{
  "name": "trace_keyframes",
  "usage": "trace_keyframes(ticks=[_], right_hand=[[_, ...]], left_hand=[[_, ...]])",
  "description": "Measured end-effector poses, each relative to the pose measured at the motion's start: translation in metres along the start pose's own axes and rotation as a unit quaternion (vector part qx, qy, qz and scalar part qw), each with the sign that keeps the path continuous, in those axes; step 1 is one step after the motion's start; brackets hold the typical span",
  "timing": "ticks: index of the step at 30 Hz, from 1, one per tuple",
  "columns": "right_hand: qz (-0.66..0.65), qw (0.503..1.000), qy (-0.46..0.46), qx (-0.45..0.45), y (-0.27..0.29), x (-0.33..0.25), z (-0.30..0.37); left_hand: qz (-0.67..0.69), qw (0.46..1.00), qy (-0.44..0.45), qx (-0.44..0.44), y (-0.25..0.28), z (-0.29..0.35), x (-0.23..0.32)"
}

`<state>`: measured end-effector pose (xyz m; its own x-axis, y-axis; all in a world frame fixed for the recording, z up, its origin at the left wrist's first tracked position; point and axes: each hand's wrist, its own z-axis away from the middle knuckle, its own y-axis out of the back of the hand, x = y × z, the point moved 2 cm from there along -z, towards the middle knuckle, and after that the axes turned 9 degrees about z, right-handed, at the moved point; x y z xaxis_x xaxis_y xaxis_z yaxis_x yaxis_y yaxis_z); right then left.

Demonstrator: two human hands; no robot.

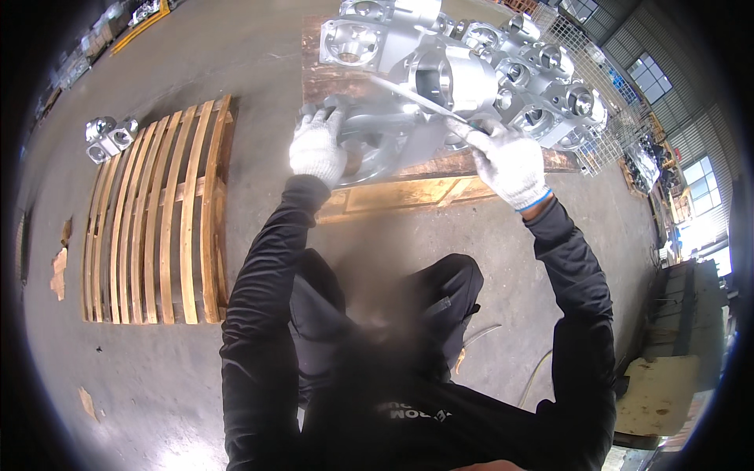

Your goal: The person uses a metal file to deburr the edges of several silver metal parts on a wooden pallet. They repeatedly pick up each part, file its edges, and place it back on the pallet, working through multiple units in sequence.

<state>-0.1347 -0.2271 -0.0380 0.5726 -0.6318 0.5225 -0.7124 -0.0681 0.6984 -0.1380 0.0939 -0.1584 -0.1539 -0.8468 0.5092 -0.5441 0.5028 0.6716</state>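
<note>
White knitted work gloves cover both hands. My right hand (506, 157) is closed around the handle end of a long, flat, grey file (420, 97), whose blade slants up and to the left over the castings. In front of me lies a silvery metal casting (385, 129) with a round opening, blurred in places, near the close edge of a wooden board. My left hand (318, 145) grips its left end, fingers curled over it. Just behind stands a larger hollow cylindrical casting (452, 78), partly covered by the file.
Several more silvery castings (542, 94) crowd the board's back and right. A slatted wooden pallet (157, 212) lies on the floor to the left, with a small group of castings (108, 140) beyond it. A wire mesh cage (620, 86) stands at the right. My knees are below the board.
</note>
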Motion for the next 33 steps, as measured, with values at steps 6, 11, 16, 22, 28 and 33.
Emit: trace_keyframes(ticks=[6,11,16,22,28,33], right_hand=[[-0.015,0.999,-0.031,-0.010,-0.020,0.000,0.013],[-0.027,0.999,-0.039,-0.019,-0.040,-0.009,0.021],[-0.014,0.998,-0.059,0.030,-0.057,-0.022,0.024],[0.012,0.994,-0.107,-0.009,-0.079,-0.026,0.037],[-0.023,0.996,-0.059,0.063,-0.094,-0.032,0.034],[0.002,0.988,-0.126,0.087,-0.108,-0.041,0.046]], left_hand=[[-0.074,0.997,0.007,-0.020,-0.005,-0.001,-0.001],[-0.030,0.998,0.038,-0.028,-0.005,0.000,-0.001],[-0.039,0.999,-0.005,0.013,-0.006,0.001,-0.001],[-0.056,0.998,0.010,0.006,-0.009,0.001,-0.004],[-0.011,0.999,0.033,-0.027,-0.010,-0.001,-0.004],[-0.047,0.999,-0.007,0.025,-0.009,0.004,-0.002]])
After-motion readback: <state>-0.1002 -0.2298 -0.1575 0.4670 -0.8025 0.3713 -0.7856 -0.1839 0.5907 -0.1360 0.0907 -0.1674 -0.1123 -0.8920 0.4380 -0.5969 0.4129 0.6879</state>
